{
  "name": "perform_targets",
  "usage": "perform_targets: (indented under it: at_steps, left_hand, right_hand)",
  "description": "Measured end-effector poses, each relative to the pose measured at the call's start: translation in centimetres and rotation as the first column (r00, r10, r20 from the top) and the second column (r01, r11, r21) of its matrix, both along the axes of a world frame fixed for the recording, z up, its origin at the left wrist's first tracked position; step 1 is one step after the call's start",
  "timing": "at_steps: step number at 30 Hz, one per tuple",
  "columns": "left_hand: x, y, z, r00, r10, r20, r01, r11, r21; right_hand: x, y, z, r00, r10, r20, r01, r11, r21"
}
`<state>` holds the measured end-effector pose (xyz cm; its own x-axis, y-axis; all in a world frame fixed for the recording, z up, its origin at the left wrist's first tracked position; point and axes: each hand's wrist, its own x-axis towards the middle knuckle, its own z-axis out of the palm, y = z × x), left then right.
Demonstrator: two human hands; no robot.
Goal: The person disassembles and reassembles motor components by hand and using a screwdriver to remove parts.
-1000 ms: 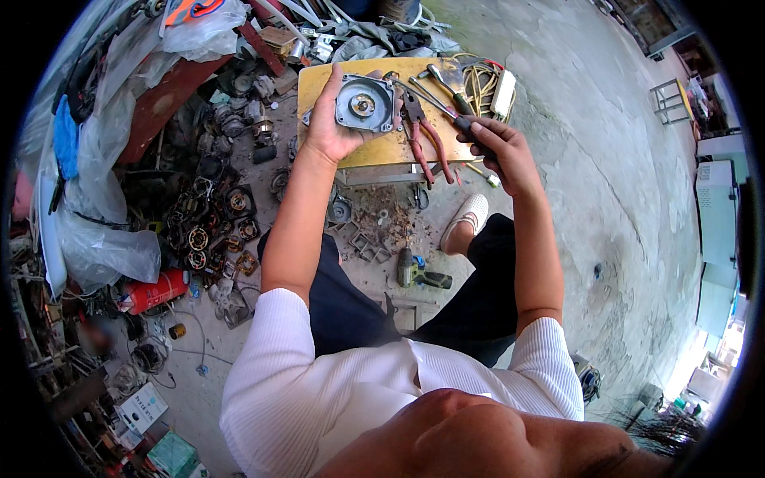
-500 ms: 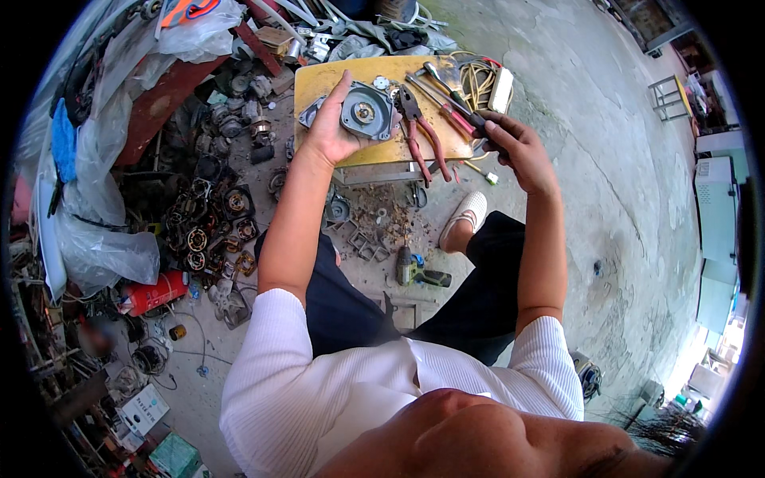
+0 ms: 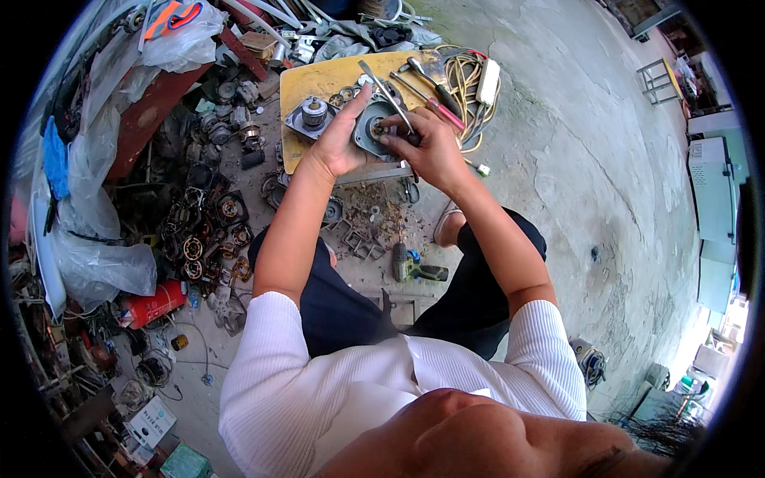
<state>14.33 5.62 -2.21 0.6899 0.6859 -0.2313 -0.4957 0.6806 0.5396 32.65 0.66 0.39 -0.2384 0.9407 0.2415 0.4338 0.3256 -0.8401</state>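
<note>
My left hand (image 3: 341, 145) grips the grey metal end cover (image 3: 363, 127) from the left, its thumb raised along the rim. My right hand (image 3: 424, 147) holds a screwdriver with a long metal shank (image 3: 382, 89) and dark handle; the shank points up-left over the cover, while my right fingertips reach into the cover's round centre. On the yellow worn table (image 3: 299, 88), another metal housing with a cylindrical part (image 3: 315, 113) lies to the left. A pink-handled screwdriver (image 3: 442, 110), a dark-handled tool (image 3: 437, 84) and small rings lie behind my hands. The pliers are hidden.
Coiled yellow cable (image 3: 466, 88) and a white power strip (image 3: 488, 80) sit at the table's right. Motor parts (image 3: 195, 255), plastic sheeting (image 3: 111, 263) and a red cylinder (image 3: 155, 303) crowd the left. A green drill (image 3: 414, 264) lies between my legs. Concrete floor (image 3: 606, 183) extends right.
My right hand has moved left and inward onto the cover, the screwdriver now angled above it. The cover has shifted slightly. The view has turned, showing more of the housing on the table's left.
</note>
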Motion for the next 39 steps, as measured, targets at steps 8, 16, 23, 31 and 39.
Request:
perform_targets:
  at_steps: [8, 16, 23, 31, 39]
  left_hand:
    - [-0.6, -1.2, 0.3, 0.994, -0.032, -0.102, 0.037, 0.998, 0.044]
    - [-3.9, -1.4, 1.5, 0.98, 0.072, -0.187, -0.061, 0.996, 0.064]
    - [-7.6, -1.7, 2.6, 0.963, 0.221, -0.152, -0.213, 0.975, 0.065]
    - [-8.4, -2.1, 2.8, 0.969, 0.233, -0.078, -0.233, 0.972, 0.021]
    - [-11.0, -1.3, 2.2, 0.886, 0.437, 0.152, -0.437, 0.899, -0.038]
  right_hand:
    - [-0.4, 1.0, -0.9, 0.994, 0.087, 0.07, -0.087, 0.996, -0.004]
    - [-1.6, 1.7, -0.5, 0.999, -0.025, -0.025, 0.026, 0.999, 0.019]
    - [0.0, 4.7, -1.4, 0.962, -0.129, 0.239, 0.173, 0.97, -0.173]
    - [-1.3, 7.4, -3.2, 0.959, -0.26, 0.113, 0.275, 0.95, -0.15]
    - [-2.3, 1.7, 2.1, 0.67, -0.349, -0.655, -0.244, 0.73, -0.638]
